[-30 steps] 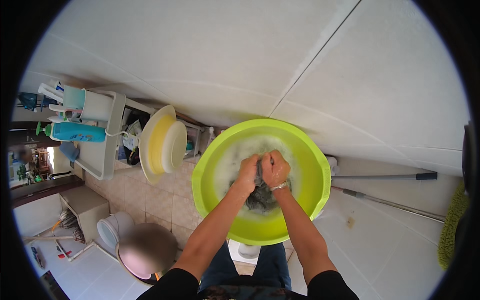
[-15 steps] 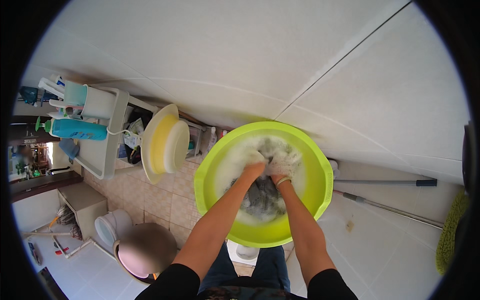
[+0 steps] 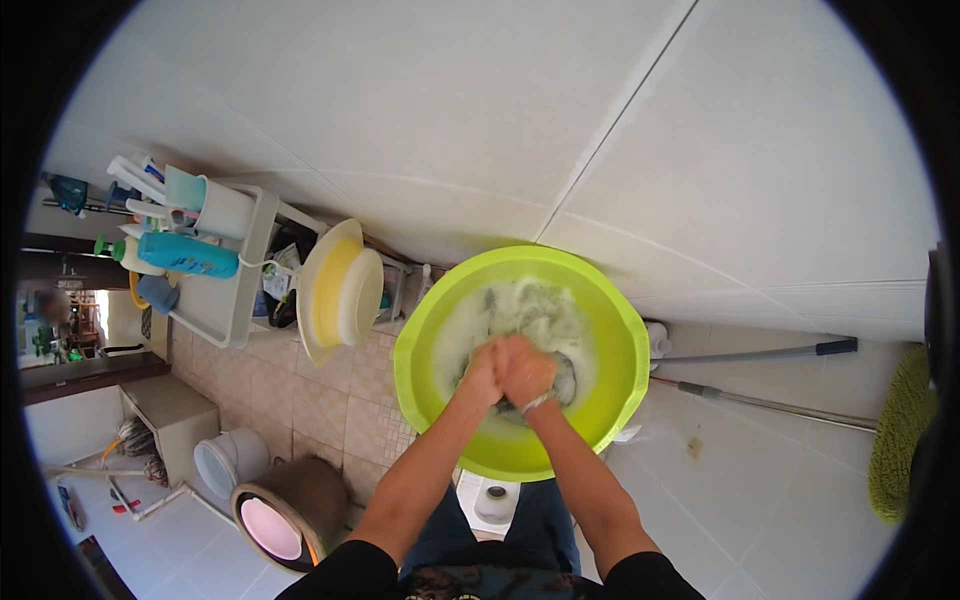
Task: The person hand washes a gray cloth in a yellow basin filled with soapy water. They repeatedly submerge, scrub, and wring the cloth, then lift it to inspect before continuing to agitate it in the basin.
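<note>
A head-worn fisheye (the left of two) looks steeply down into the green basin (image 3: pixel 625 365).

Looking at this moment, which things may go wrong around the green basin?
Soap suds might splash over the rim of the lime-green basin and leave the tiled floor slippery. The bracelet on the wrist of the right hand sits close to the dark grey cloth, so it might snag.

From here I can't make out whether the blurred left hand (image 3: pixel 485 369) and right hand (image 3: pixel 527 373) grip the grey cloth (image 3: pixel 566 380), mostly hidden by suds (image 3: pixel 540 308). A dark thing (image 3: pixel 937 320) far right is cut off.
</note>
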A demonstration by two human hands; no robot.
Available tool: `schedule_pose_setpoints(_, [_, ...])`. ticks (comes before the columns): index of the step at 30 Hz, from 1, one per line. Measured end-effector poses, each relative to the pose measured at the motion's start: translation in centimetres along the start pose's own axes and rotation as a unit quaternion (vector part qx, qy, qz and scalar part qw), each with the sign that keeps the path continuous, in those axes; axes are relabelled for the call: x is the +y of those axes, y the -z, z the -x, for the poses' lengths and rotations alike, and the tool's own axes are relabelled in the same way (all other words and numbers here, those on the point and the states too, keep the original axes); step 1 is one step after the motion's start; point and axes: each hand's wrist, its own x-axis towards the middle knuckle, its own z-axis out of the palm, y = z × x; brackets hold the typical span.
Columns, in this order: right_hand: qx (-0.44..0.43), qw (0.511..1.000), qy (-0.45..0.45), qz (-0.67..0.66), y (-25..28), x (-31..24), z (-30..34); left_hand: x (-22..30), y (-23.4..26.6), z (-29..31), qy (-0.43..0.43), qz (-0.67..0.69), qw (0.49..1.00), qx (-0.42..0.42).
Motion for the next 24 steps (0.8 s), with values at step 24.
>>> schedule_pose_setpoints(24, [-0.226, 0.538, -0.185, -0.791, 16.0, -0.6, 0.4, 3.7, -3.4, 11.6, -0.100, -0.447, 0.886, -0.064])
